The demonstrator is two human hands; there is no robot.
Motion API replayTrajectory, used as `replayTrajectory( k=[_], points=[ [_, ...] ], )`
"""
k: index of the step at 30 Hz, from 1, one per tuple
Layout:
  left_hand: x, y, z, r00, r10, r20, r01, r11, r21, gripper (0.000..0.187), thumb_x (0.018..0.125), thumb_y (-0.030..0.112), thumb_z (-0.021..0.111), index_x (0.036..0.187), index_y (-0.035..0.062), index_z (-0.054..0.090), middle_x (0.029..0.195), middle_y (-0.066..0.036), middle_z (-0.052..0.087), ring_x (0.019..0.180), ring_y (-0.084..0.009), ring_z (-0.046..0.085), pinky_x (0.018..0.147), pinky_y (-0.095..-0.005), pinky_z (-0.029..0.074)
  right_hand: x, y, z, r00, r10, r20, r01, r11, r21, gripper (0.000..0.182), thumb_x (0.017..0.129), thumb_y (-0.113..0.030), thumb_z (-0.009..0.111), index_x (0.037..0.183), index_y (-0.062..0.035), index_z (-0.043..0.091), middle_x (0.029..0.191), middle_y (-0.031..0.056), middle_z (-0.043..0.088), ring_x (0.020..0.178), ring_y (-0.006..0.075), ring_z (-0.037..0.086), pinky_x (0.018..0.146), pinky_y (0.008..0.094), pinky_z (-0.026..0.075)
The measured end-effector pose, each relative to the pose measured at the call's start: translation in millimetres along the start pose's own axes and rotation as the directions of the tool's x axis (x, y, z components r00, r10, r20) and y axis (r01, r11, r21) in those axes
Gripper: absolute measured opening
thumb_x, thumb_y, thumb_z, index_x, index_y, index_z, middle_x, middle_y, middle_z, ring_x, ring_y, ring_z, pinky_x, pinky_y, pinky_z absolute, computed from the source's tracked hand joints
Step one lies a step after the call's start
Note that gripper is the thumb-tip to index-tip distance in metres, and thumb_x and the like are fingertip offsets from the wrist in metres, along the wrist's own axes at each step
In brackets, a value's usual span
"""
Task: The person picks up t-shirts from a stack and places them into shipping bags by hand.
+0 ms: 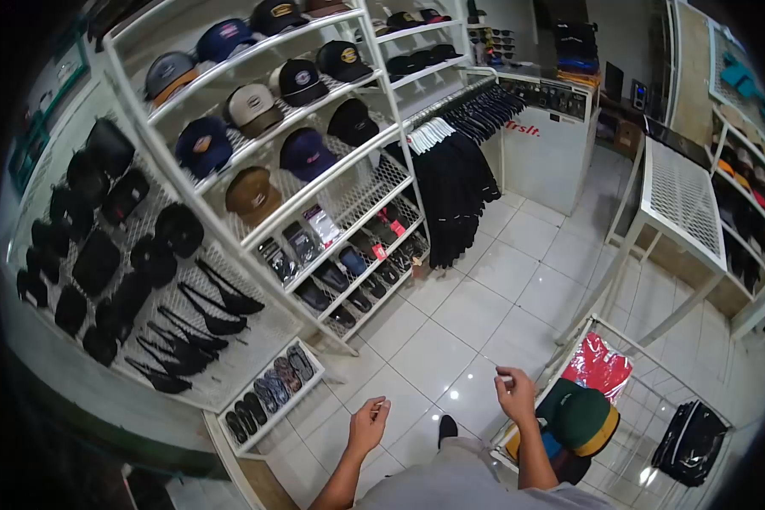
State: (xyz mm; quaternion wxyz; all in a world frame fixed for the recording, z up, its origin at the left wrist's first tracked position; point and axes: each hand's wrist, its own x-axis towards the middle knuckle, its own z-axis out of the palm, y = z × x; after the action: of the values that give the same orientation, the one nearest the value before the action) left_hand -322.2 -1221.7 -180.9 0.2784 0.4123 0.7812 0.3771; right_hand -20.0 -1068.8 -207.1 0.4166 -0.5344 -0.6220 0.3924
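My left hand hangs over the white tiled floor, its fingers loosely curled and apart from the thumb, with nothing visible in it. To the right, my right hand is raised in the air, fingers half bent and a gap between thumb and fingertips; I see nothing held. Close beside my right forearm, a green cap with a yellow brim lies on other caps on a low white rack. A red garment in clear plastic lies farther along this rack.
A tall white shelf displays several caps, with wallets and pouches below. Black bags hang on the left wall, above a low stand of sandals. Dark clothes hang before a white counter. Packaged black items lie lower right.
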Motion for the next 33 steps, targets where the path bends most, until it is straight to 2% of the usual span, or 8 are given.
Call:
replayTrajectory(
  k=[10, 14, 16, 21, 23, 26, 28, 33],
  points=[
    [210, 83, 6, 0.979, 0.205, 0.008, -0.202, 0.968, -0.151, 0.031, 0.096, 0.022, 0.069, 0.116, -0.0016, 0.069, 0.093, -0.014, 0.075, 0.079, -0.0146, 0.070, 0.072, -0.0276, 0.055, 184, -65, 33, 0.988, -0.149, -0.037, 0.150, 0.988, 0.029, 0.023, 0.091, -0.013, 0.070, 0.113, -0.0055, 0.071, 0.107, 0.0150, 0.070, 0.080, 0.0246, 0.074, 0.070, 0.0336, 0.057],
    [253, 128, 43, 0.958, 0.161, 0.238, -0.137, 0.984, -0.113, 0.031, 0.095, 0.021, 0.069, 0.117, -0.0013, 0.068, 0.096, -0.015, 0.075, 0.081, -0.0163, 0.071, 0.073, -0.0290, 0.056, 235, -87, 19, 0.991, -0.097, 0.096, 0.100, 0.995, -0.025, 0.024, 0.091, -0.015, 0.070, 0.114, -0.0064, 0.071, 0.107, 0.0149, 0.071, 0.083, 0.0231, 0.074, 0.069, 0.0339, 0.058],
    [285, 147, 55, 0.914, 0.174, 0.367, -0.132, 0.982, -0.136, 0.030, 0.097, 0.020, 0.069, 0.116, -0.0031, 0.069, 0.090, -0.008, 0.072, 0.081, -0.0100, 0.065, 0.073, -0.0257, 0.054, 266, -87, 24, 0.976, -0.167, 0.138, 0.178, 0.982, -0.068, 0.025, 0.092, -0.015, 0.071, 0.115, -0.0066, 0.071, 0.107, 0.0146, 0.071, 0.084, 0.0231, 0.074, 0.070, 0.0337, 0.058],
    [409, 165, 136, 0.845, 0.305, 0.438, -0.225, 0.948, -0.226, 0.032, 0.095, 0.024, 0.069, 0.116, 0.0002, 0.070, 0.092, -0.015, 0.075, 0.079, -0.0180, 0.071, 0.072, -0.0304, 0.055, 341, -62, 26, 0.993, -0.103, -0.060, 0.099, 0.993, -0.066, 0.025, 0.092, -0.014, 0.070, 0.116, -0.0049, 0.071, 0.105, 0.0145, 0.072, 0.085, 0.0207, 0.074, 0.074, 0.0311, 0.059],
    [450, 194, 159, 0.811, 0.341, 0.476, -0.237, 0.934, -0.267, 0.028, 0.096, 0.018, 0.069, 0.115, -0.0027, 0.070, 0.088, -0.007, 0.072, 0.079, -0.0095, 0.066, 0.072, -0.0249, 0.053, 366, -39, 30, 0.969, 0.156, -0.189, -0.120, 0.974, 0.190, 0.026, 0.093, -0.012, 0.070, 0.117, -0.0016, 0.070, 0.101, 0.0121, 0.072, 0.082, 0.0166, 0.073, 0.072, 0.0290, 0.058],
    [504, 250, 181, 0.757, 0.413, 0.507, -0.313, 0.909, -0.274, 0.028, 0.096, 0.019, 0.069, 0.115, -0.0015, 0.070, 0.089, -0.008, 0.073, 0.079, -0.0101, 0.067, 0.072, -0.0254, 0.053, 406, -31, 24, 0.946, 0.219, -0.239, -0.118, 0.920, 0.375, 0.025, 0.094, -0.010, 0.069, 0.116, 0.0002, 0.070, 0.097, 0.0091, 0.072, 0.078, 0.0125, 0.071, 0.069, 0.0274, 0.057],
    [548, 273, 203, 0.688, 0.413, 0.597, -0.330, 0.910, -0.249, 0.037, 0.095, 0.032, 0.068, 0.117, 0.0020, 0.070, 0.095, -0.014, 0.076, 0.081, -0.0205, 0.072, 0.076, -0.0324, 0.056, 444, -17, 15, 0.939, 0.192, -0.285, -0.102, 0.947, 0.303, 0.024, 0.094, -0.009, 0.069, 0.116, 0.0001, 0.070, 0.096, 0.0084, 0.072, 0.077, 0.0117, 0.070, 0.069, 0.0270, 0.056],
    [621, 359, 258, 0.582, 0.521, 0.624, -0.507, 0.833, -0.223, 0.032, 0.096, 0.024, 0.070, 0.117, 0.0001, 0.070, 0.095, -0.014, 0.076, 0.082, -0.0172, 0.072, 0.075, -0.0287, 0.056, 525, -32, -24, 0.893, 0.099, -0.440, -0.033, 0.987, 0.154, 0.021, 0.094, -0.006, 0.067, 0.113, 0.0001, 0.070, 0.092, 0.0064, 0.073, 0.073, 0.0088, 0.067, 0.066, 0.0250, 0.053]
  ],
)
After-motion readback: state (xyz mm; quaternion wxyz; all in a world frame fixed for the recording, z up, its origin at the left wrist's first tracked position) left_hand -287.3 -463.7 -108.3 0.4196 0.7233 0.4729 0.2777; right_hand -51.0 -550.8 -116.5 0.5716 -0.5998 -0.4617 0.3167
